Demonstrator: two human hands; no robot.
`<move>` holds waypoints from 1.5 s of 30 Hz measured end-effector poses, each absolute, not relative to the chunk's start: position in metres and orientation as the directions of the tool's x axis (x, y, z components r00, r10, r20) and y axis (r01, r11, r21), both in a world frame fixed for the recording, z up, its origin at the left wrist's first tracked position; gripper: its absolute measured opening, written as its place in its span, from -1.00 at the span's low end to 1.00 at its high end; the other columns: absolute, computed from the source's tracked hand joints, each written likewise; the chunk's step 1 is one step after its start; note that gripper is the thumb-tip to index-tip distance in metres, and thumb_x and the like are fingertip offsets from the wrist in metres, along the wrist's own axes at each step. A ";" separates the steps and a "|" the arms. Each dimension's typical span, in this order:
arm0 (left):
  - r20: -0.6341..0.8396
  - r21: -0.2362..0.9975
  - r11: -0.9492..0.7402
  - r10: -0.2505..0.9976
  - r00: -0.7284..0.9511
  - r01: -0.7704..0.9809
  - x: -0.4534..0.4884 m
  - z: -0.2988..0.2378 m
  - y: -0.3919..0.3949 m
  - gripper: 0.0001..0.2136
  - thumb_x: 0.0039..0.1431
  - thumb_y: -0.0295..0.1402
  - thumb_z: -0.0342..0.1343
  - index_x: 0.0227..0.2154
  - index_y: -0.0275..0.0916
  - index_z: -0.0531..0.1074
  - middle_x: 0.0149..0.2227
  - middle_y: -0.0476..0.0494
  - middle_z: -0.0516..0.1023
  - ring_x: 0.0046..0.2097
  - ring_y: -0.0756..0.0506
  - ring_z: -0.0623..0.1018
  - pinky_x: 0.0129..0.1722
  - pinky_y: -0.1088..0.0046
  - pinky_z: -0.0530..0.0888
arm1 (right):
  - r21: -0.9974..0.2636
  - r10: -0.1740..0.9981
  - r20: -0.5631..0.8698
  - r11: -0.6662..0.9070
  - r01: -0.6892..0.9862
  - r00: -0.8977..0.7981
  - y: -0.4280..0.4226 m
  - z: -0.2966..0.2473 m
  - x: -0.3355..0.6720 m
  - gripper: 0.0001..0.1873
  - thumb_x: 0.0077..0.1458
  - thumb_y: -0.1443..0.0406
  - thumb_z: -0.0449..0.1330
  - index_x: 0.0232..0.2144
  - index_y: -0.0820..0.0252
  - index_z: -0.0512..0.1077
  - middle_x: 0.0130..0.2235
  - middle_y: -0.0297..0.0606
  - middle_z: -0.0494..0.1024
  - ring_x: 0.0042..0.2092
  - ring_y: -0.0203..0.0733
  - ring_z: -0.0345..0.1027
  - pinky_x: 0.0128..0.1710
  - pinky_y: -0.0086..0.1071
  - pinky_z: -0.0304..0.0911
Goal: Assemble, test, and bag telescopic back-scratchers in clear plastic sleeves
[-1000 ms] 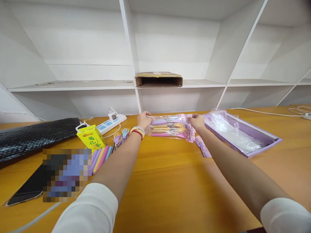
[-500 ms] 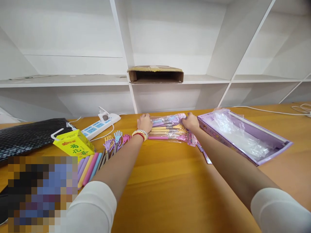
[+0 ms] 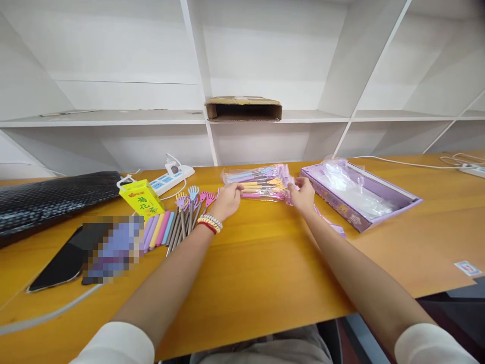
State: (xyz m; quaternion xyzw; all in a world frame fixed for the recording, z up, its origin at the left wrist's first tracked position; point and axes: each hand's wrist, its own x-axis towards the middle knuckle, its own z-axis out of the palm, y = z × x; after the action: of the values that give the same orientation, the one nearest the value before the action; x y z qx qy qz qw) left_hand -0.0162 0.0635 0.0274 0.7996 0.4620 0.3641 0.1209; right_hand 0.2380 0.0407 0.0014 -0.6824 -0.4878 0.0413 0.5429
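Your left hand (image 3: 226, 201) and right hand (image 3: 303, 196) apart, at the bags (image 3: 262, 184), can't tell if gripping, near the back edge of the desk (image 3: 261, 273)

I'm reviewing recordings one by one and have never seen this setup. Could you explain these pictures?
There is no machine: these are one person's bare left hand and right hand. Every picture comes from one head-worn camera looking forward and down. The left hand is at the near edge of the clear-wrapped back scratchers, the right hand at their right end; how firmly they grip is unclear. On the wooden table, loose back scratchers, a yellow chrysanthemum tea carton and a power strip sit left; an open purple box holding clear plastic sits right.
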 end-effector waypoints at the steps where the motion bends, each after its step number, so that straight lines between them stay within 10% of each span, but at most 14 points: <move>1: 0.454 0.526 -0.547 0.828 0.329 0.651 -0.020 0.028 0.054 -0.71 0.08 -0.53 -0.18 -0.28 -0.26 0.44 -0.41 -0.06 0.53 -0.32 -0.04 0.49 -0.18 0.41 0.40 | -0.803 0.717 0.449 0.061 0.593 0.534 0.034 0.001 0.239 -0.61 -0.08 0.15 0.10 -0.20 0.25 0.31 -0.24 -0.13 0.46 -0.20 -0.09 0.30 -0.15 -0.22 0.17; 45: 0.400 0.607 -0.517 0.855 0.330 0.603 -0.058 -0.002 -0.006 -0.75 0.14 -0.46 -0.14 -0.21 -0.32 0.40 -0.25 -0.19 0.55 -0.24 -0.02 0.55 -0.12 0.39 0.50 | -0.801 0.889 0.336 0.098 0.590 0.309 0.000 -0.023 0.244 -0.65 -0.03 0.05 0.10 -0.30 0.18 0.39 -0.37 -0.28 0.51 -0.32 -0.19 0.35 -0.25 -0.32 0.18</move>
State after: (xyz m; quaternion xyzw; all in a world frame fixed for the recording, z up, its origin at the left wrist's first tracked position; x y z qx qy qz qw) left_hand -0.0585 -0.0061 -0.0019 0.7959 0.4581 0.3536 0.1779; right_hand 0.2442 -0.0004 -0.0229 -0.6531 -0.5663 0.1567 0.4777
